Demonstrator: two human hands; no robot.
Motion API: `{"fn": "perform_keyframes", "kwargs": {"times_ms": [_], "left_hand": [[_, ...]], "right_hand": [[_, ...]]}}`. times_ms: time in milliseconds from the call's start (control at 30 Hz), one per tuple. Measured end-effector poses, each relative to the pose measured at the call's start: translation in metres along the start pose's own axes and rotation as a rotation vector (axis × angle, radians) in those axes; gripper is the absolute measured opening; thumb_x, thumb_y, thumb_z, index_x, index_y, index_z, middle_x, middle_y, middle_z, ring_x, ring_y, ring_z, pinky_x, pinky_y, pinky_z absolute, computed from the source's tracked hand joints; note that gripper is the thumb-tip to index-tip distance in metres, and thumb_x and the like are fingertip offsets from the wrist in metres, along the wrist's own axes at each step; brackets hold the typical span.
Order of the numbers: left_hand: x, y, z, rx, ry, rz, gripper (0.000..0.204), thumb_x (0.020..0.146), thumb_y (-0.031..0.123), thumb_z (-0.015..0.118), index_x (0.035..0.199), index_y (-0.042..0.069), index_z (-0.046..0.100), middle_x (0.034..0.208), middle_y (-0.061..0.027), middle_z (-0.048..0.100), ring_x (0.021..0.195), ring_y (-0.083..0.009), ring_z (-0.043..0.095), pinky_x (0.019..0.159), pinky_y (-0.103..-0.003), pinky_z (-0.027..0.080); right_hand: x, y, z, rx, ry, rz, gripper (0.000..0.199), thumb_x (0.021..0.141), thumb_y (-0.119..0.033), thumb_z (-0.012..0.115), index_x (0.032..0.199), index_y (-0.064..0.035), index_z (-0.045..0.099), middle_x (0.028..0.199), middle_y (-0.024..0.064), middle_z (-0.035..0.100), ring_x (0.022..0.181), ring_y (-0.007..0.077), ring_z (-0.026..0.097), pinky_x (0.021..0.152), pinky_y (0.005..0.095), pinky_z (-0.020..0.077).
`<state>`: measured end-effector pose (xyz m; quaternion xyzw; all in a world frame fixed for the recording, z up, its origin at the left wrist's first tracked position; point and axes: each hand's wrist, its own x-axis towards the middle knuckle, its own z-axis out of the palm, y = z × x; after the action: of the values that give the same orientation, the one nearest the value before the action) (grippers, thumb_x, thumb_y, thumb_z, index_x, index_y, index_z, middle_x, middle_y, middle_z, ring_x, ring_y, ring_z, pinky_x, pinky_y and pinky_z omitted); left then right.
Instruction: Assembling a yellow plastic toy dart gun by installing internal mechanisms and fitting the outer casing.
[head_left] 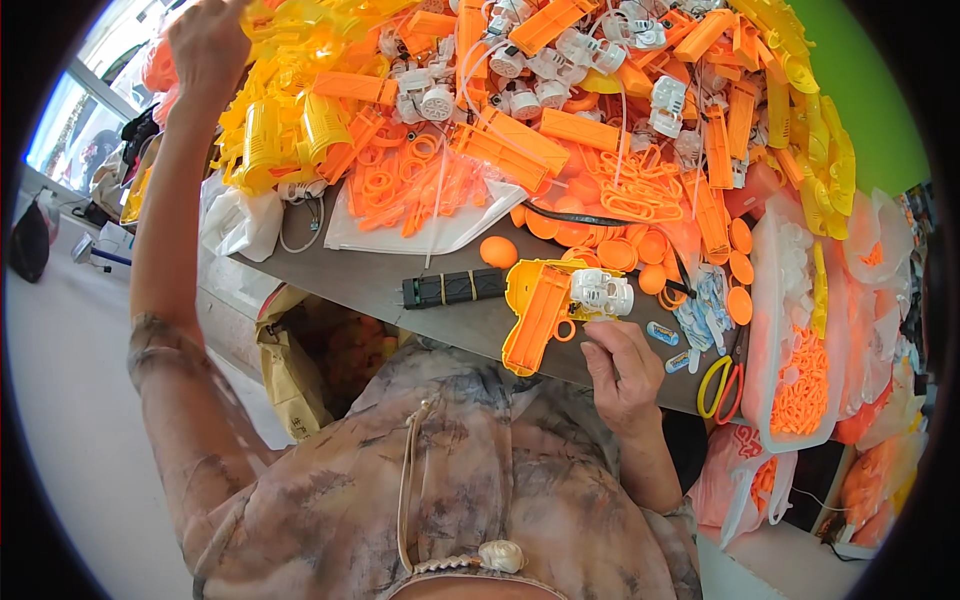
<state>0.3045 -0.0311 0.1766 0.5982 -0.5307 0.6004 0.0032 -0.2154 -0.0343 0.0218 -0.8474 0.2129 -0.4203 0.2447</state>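
A yellow toy gun half-shell [518,282] lies on the grey table near its front edge. An orange grip piece [540,318], a white gear unit [601,292] and an orange trigger ring [565,330] sit in it. Just right of the shell is my right hand [625,378], fingers curled in toward the thumb; whether anything small is between them is hidden. My left hand [208,45] reaches far out to the upper left, beside the heap of yellow shell parts [290,120]. Its fingers are partly cut off by the picture's upper edge.
Orange casings and white gear units [520,100] are heaped at the back. Left of the shell lie a black banded block [455,289] and an orange ball [498,252]. Scissors [722,388], stickers [705,310] and a clear bin [768,400] of orange rings are at right.
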Motion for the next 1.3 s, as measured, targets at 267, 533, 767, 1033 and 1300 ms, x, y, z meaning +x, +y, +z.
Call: {"fn": "perform_keyframes", "kwargs": {"times_ms": [267,533,767,1033,1300], "left_hand": [[0.025,0.004,-0.050,-0.073,0.015,-0.196,0.025,0.083,0.010,0.055,0.102,0.019,0.067,0.084,-0.0029,0.058,0.077,-0.0243,0.061,0.072,-0.037,0.049],[0.062,0.145,-0.201,-1.047,-0.310,0.351,0.019,0.069,0.001,0.057,0.086,0.003,0.064,0.077,-0.0105,0.049,0.076,-0.0291,0.051,0.070,-0.038,0.041],[0.034,0.225,-0.221,-1.591,-0.491,0.562,0.022,0.062,0.015,0.068,0.080,0.005,0.061,0.078,-0.0074,0.048,0.072,-0.0263,0.051,0.067,-0.039,0.040],[-0.007,0.242,-0.230,-1.779,-0.549,-0.210,0.056,0.068,0.016,0.077,0.117,0.004,0.056,0.115,-0.0173,0.057,0.105,-0.0313,0.057,0.089,-0.038,0.045],[-0.044,0.254,-0.188,-1.830,-0.595,-0.280,0.059,0.070,0.009,0.076,0.124,-0.003,0.054,0.111,-0.0141,0.062,0.099,-0.0209,0.060,0.085,-0.033,0.048]], "right_hand": [[-0.004,-0.002,-0.002,0.029,-0.007,0.051,0.017,0.080,0.004,0.064,0.096,0.0026,0.061,0.088,0.0145,0.062,0.069,0.0206,0.059,0.059,0.0280,0.0473],[0.015,-0.026,0.011,0.311,-0.042,0.267,0.042,0.083,-0.004,0.064,0.122,0.0010,0.051,0.092,0.0084,0.059,0.074,0.0146,0.056,0.068,0.0241,0.0463],[-0.003,-0.036,0.029,0.879,-0.678,0.584,0.040,0.087,-0.016,0.065,0.120,-0.0012,0.049,0.090,0.0058,0.059,0.074,0.0079,0.053,0.066,0.0257,0.0465],[-0.016,-0.029,0.025,1.031,-0.302,0.806,0.020,0.093,-0.006,0.054,0.112,0.0008,0.053,0.092,0.0038,0.062,0.085,0.0050,0.058,0.072,0.0218,0.0471],[-0.014,-0.022,0.017,1.017,-0.404,0.849,0.030,0.091,-0.005,0.057,0.120,-0.0003,0.050,0.100,0.0076,0.064,0.083,0.0095,0.061,0.072,0.0249,0.0502]]}}
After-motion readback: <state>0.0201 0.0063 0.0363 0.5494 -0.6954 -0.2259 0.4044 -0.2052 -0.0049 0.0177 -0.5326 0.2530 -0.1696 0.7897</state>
